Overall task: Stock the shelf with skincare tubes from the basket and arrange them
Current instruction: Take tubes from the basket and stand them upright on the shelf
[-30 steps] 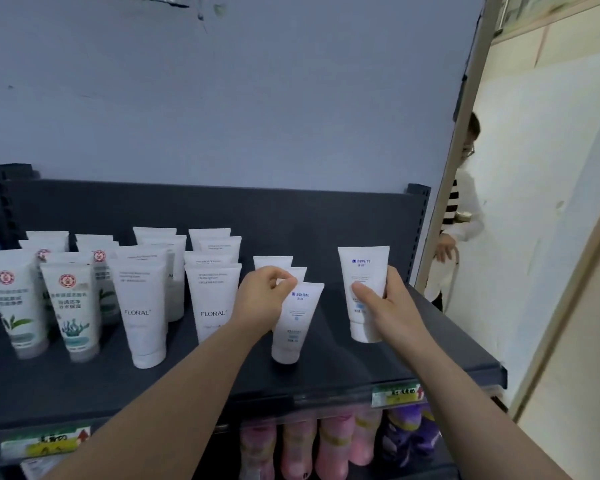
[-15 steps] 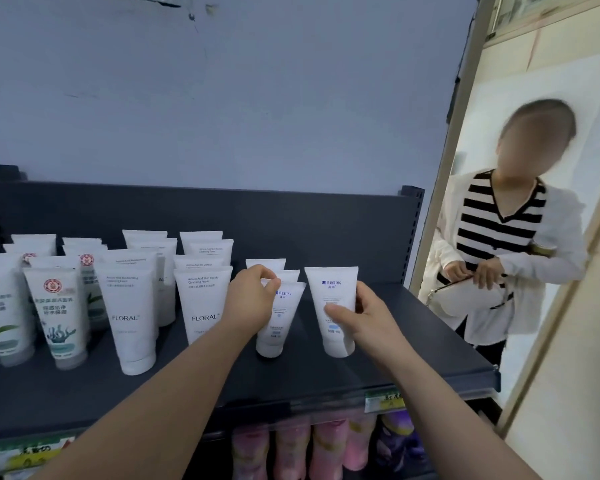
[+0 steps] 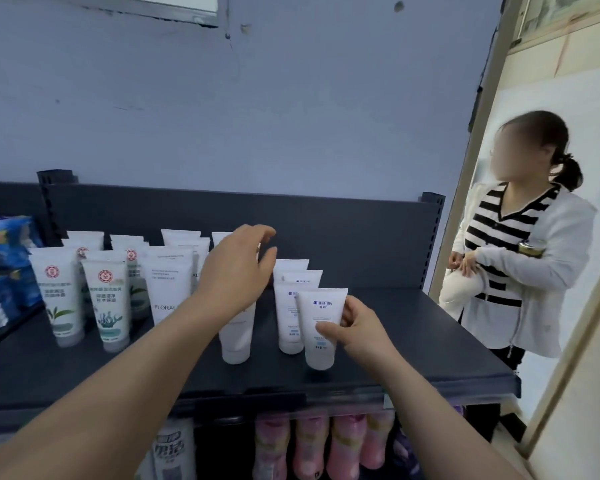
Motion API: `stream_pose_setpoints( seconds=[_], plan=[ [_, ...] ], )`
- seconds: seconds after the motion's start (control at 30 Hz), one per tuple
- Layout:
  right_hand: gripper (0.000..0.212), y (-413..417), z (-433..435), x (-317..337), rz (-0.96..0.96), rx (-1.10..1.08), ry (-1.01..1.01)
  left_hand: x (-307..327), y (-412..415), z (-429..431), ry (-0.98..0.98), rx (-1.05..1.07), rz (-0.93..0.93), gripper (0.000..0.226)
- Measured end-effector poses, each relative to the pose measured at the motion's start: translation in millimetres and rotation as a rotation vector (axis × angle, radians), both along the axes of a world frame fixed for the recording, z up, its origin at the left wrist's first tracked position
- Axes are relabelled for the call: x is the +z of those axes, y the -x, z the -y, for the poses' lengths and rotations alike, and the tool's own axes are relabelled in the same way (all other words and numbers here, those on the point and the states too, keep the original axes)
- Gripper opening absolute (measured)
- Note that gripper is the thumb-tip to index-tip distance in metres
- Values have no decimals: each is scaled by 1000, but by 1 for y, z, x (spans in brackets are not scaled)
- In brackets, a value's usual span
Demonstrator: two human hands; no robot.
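Note:
White skincare tubes stand cap-down in rows on a dark shelf (image 3: 413,344). My right hand (image 3: 359,329) grips a white tube with blue print (image 3: 317,317), which stands at the front of the right-most row of like tubes (image 3: 289,317). My left hand (image 3: 238,268) hovers above the rows with fingers spread and relaxed, holding nothing. It partly hides a FLORAL tube (image 3: 236,336). Another FLORAL tube (image 3: 165,289) and green-print tubes with red logos (image 3: 106,299) stand further left. The basket is not in view.
A person in a striped top and white jacket (image 3: 520,268) stands close beyond the shelf's right end. Blue packets (image 3: 0,275) lie at the far left. Pink bottles (image 3: 312,445) fill the shelf below. A dark back panel (image 3: 343,233) closes the shelf's rear.
My left hand let go of the tube it held and lifted up, opening. My right hand moved its tube left and forward to the front of the blue-print row. The person stepped nearer.

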State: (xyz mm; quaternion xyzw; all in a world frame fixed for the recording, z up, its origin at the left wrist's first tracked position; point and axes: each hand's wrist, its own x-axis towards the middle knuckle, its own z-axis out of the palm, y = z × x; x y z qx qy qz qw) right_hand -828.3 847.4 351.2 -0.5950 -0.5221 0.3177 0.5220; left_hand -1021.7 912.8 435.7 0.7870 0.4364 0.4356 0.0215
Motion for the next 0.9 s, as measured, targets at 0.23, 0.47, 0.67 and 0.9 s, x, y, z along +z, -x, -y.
stream_pose_setpoints(
  seconds=[0.23, 0.47, 0.67, 0.9],
  plan=[
    [33, 14, -17, -20, 11, -31, 32, -11, 38, 5, -63, 104, -28, 33],
    [40, 16, -10, -11, 65, -8, 18, -22, 53, 10, -54, 156, -82, 35],
    [52, 40, 8, 34, 401, -101, -237, -20, 71, 20, -70, 204, -102, 35],
    [48, 131, -9, 64, 690, 61, -467, -21, 143, 35, -85, 378, -149, 37]
  ],
)
